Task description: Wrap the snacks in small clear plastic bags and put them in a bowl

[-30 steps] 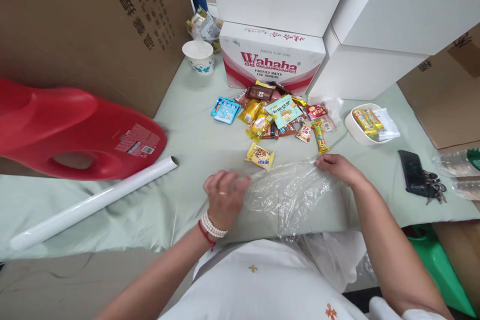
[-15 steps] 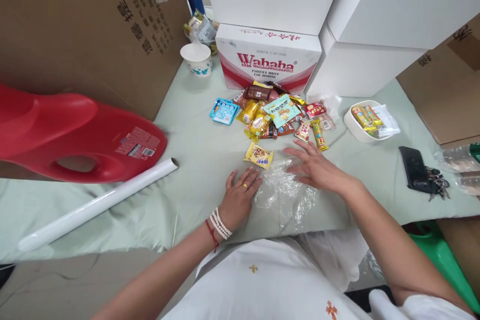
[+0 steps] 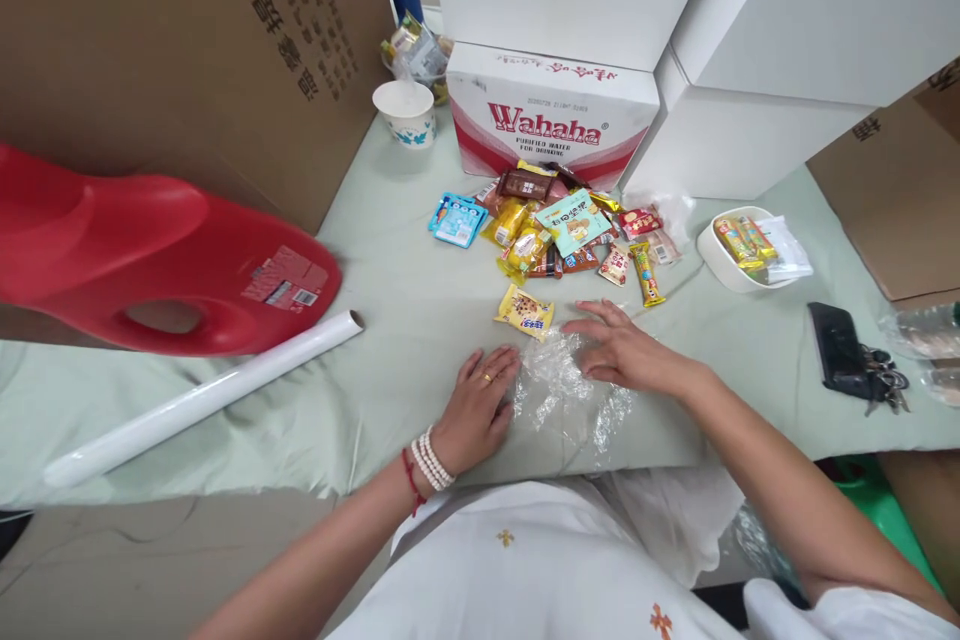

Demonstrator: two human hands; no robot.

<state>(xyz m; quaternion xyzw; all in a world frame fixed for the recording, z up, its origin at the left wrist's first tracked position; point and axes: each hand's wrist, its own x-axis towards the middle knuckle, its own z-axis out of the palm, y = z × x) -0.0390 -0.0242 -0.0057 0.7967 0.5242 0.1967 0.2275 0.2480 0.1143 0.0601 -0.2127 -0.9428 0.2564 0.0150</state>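
Red jug [image 3: 225,240] beside a white tube [image 3: 206,399], paper cup [image 3: 409,125] near a Wahaha carton [image 3: 551,125], keys [image 3: 889,376] at right.

White shirt [image 3: 540,560], soft creases, small gold-brown motif [image 3: 506,538] on front, cross-like with flared arms; larger orange motif [image 3: 661,620] of similar shape, lower and farther right; short white sleeve [image 3: 874,612] on right arm [image 3: 757,450], forearm bare; bracelet [image 3: 432,460] of small round white beads, several rows, on left arm [image 3: 315,540]; thin red cord [image 3: 411,480] just beside beads; gold ring [image 3: 487,377] on left hand [image 3: 474,410]
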